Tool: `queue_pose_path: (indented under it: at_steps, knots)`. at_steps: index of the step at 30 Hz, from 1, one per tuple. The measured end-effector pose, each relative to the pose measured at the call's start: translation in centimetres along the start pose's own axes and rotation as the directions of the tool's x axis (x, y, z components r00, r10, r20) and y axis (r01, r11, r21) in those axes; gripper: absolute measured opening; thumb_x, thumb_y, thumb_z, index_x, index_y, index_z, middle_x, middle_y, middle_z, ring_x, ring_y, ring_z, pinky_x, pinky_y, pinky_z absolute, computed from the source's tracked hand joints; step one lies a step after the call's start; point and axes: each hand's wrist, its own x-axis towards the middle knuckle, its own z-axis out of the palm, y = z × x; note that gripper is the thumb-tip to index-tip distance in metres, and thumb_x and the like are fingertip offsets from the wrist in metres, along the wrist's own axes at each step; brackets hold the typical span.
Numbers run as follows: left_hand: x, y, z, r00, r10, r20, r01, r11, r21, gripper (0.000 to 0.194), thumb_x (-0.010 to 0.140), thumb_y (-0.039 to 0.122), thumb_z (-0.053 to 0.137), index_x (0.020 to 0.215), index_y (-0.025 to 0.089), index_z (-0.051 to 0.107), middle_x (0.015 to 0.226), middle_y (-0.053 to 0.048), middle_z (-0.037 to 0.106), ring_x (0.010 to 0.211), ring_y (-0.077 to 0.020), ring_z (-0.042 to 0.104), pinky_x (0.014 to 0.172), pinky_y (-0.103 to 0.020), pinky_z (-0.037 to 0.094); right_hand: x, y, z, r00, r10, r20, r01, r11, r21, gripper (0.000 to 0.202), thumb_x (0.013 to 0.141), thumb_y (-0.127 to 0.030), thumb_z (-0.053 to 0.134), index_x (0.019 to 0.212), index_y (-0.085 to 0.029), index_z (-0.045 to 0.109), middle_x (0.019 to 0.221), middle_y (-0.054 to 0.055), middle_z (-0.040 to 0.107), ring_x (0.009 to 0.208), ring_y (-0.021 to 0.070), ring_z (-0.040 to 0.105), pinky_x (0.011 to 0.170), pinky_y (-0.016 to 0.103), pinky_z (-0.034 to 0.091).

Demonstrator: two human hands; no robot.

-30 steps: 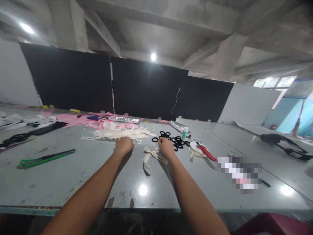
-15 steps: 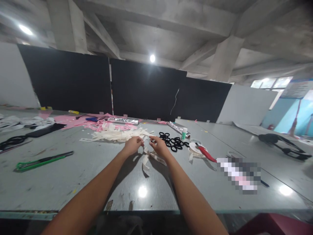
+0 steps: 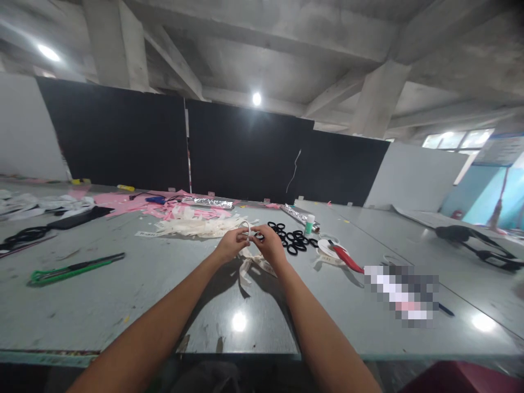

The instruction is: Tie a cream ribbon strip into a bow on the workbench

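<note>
The thing in hand is a short cream ribbon strip [image 3: 245,228] curled into a little loop, pinched between both hands just above the grey tabletop [image 3: 123,295]. To do this bit well I'd say keep the pinch right at the crossing point so the loop doesn't spring open, and keep the printed side facing out. The strip looks thin, floppy and pale, with small dark lettering I can't read. The left hand [image 3: 231,246] has its fingers closed narrow on one side of the loop, and the right hand [image 3: 270,244] pinches the other side, maybe with a black elastic hair ring [image 3: 258,236] too, hard to tell. Just under them lies a finished cream ribbon bow [image 3: 251,266], behind is the heap of cut cream ribbon strips [image 3: 196,225], and to the right the pile of black rings [image 3: 292,240] and red-handled scissors [image 3: 346,257].
</note>
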Motion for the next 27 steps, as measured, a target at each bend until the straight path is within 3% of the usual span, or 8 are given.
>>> queue_pose_path:
  at_steps: [6,10,14,19,23,27]
  knots:
    - [0.0,-0.3,0.3,0.999,0.034,-0.004,-0.033,0.998,0.048,0.050,0.068,0.029,0.067,0.112,0.008,0.056,0.083,-0.007,0.069,0.073,-0.0162,0.063,0.071,-0.029,0.046,0.1,-0.8,-0.3,0.996,-0.048,-0.077,0.047,0.999,-0.011,0.002,0.076,-0.019,0.061,0.075,-0.021,0.060,0.082,0.002,0.060,0.079,0.0159,0.054,0.073,0.027,0.043]
    - [-0.3,0.6,0.2,0.992,0.089,0.086,-0.109,0.961,0.253,0.028,0.079,0.037,0.054,0.085,0.012,0.064,0.071,-0.004,0.066,0.068,-0.0144,0.059,0.066,-0.025,0.043,0.2,-1.0,0.0,0.986,0.093,-0.136,-0.070,0.984,0.165,0.007,0.075,-0.021,0.060,0.069,-0.019,0.057,0.074,0.001,0.061,0.068,0.0135,0.055,0.064,0.024,0.042]
    - [-0.7,1.4,-0.1,0.988,0.131,0.080,-0.153,0.869,0.470,0.038,0.085,0.044,0.044,0.066,0.015,0.061,0.059,0.000,0.059,0.057,-0.0124,0.052,0.058,-0.023,0.036,0.2,-1.2,0.2,0.970,0.203,-0.133,-0.159,0.947,0.279,0.009,0.072,-0.022,0.060,0.065,-0.018,0.057,0.068,0.000,0.062,0.062,0.0127,0.054,0.061,0.024,0.042]
    - [-1.1,1.8,0.0,0.980,0.199,0.015,-0.166,0.771,0.615,0.036,0.086,0.043,0.044,0.075,0.018,0.067,0.065,0.000,0.065,0.060,-0.0143,0.055,0.059,-0.024,0.035,0.2,-1.3,0.2,0.965,0.243,-0.098,-0.201,0.926,0.320,0.012,0.073,-0.028,0.060,0.068,-0.018,0.058,0.068,0.001,0.062,0.061,0.0130,0.053,0.059,0.024,0.042]
    - [-1.0,1.9,0.1,0.968,0.250,0.026,-0.199,0.698,0.688,0.028,0.085,0.038,0.049,0.091,0.020,0.070,0.076,-0.002,0.071,0.072,-0.0183,0.061,0.071,-0.026,0.038,0.3,-1.0,0.3,0.956,0.265,-0.125,-0.210,0.917,0.339,0.017,0.072,-0.029,0.059,0.085,-0.018,0.059,0.074,0.001,0.063,0.063,0.0135,0.054,0.059,0.025,0.044]
    - [-1.0,2.0,0.1,0.960,0.277,0.038,-0.217,0.652,0.727,0.027,0.086,0.037,0.048,0.091,0.021,0.070,0.078,-0.002,0.072,0.076,-0.0194,0.061,0.078,-0.027,0.037,0.4,-0.8,0.4,0.958,0.256,-0.128,-0.204,0.924,0.324,0.021,0.073,-0.029,0.058,0.091,-0.018,0.061,0.078,0.002,0.063,0.065,0.0140,0.054,0.061,0.025,0.044]
